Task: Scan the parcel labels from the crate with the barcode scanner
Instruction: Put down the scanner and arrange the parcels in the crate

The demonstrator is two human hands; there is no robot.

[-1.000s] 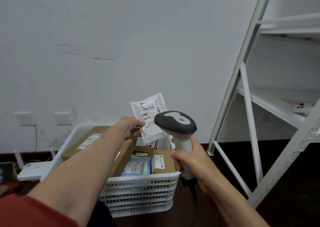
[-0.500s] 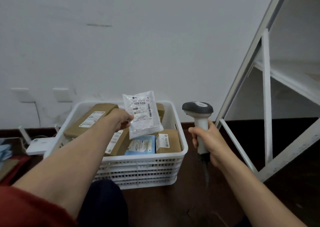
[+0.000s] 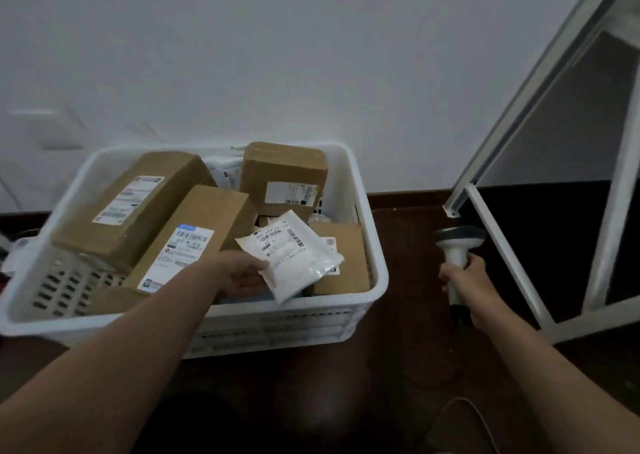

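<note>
A white plastic crate (image 3: 375,277) stands on the dark floor against the wall, holding several brown cardboard parcels with labels, among them a long box (image 3: 133,207) at the left and a squarer box (image 3: 284,176) at the back. My left hand (image 3: 242,275) grips a white padded parcel (image 3: 294,259) by its left edge, label up, low over the crate's front right part. My right hand (image 3: 467,283) holds the grey and white barcode scanner (image 3: 457,245) by its handle, to the right of the crate, away from the parcel.
A white metal shelf frame (image 3: 498,238) slants down at the right, its foot close to the scanner. The white wall rises just behind the crate. The scanner's cable (image 3: 450,412) curves over the dark floor in front. Wall sockets (image 3: 31,114) sit at the left.
My left hand has lowered the white parcel from in front of the scanner down into the crate. My right hand has swung the scanner right and down. The view has tilted downward.
</note>
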